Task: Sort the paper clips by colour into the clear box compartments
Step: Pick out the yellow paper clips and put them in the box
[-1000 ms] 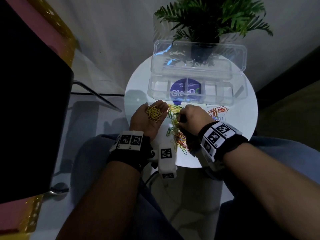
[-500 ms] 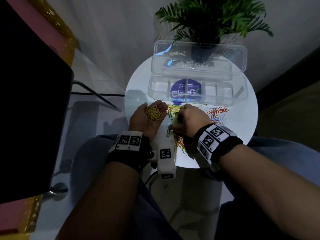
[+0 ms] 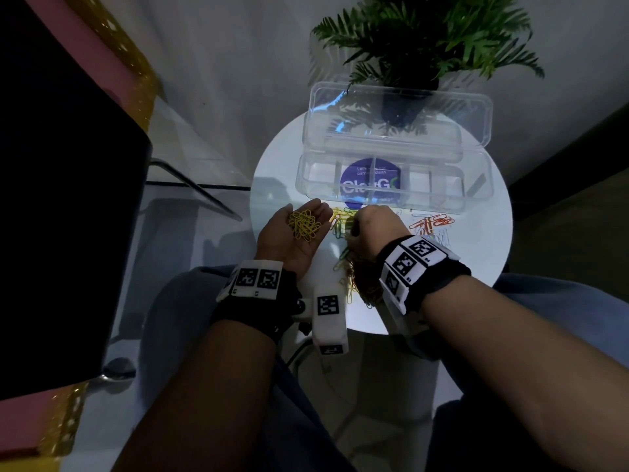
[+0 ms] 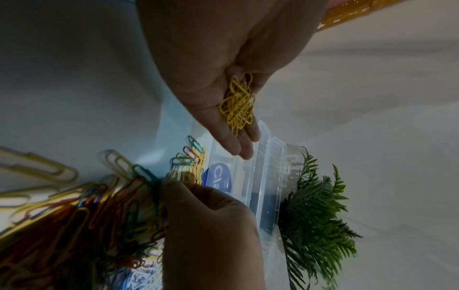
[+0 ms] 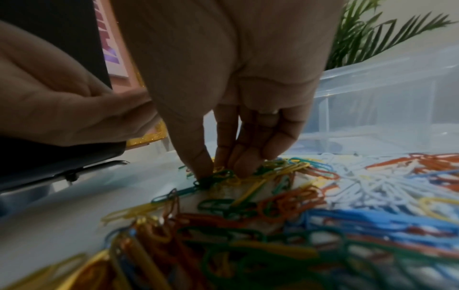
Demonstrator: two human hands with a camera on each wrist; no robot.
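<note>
My left hand (image 3: 303,214) lies palm up at the table's near left, fingers relaxed, with a heap of yellow paper clips (image 3: 304,225) on the palm; the same heap (image 4: 238,106) shows in the left wrist view. Just right of it my right hand (image 3: 355,229) reaches down into the mixed pile of clips (image 3: 347,281). In the right wrist view its thumb and fingertips (image 5: 203,168) pinch a small yellow clip (image 5: 219,169) among green ones. The clear box (image 3: 442,207) stands behind both hands, lid raised, its compartments looking bare.
The round white table (image 3: 483,267) also bears orange-red clips (image 3: 432,224) to the right and white and blue clips (image 5: 372,176). A potted fern (image 3: 425,39) stands behind the open lid (image 3: 401,114). A dark chair (image 3: 68,199) fills the left side.
My right hand has shifted left and a little forward across the pile, closer to the left hand. The left hand with its yellow clips has stayed put.
</note>
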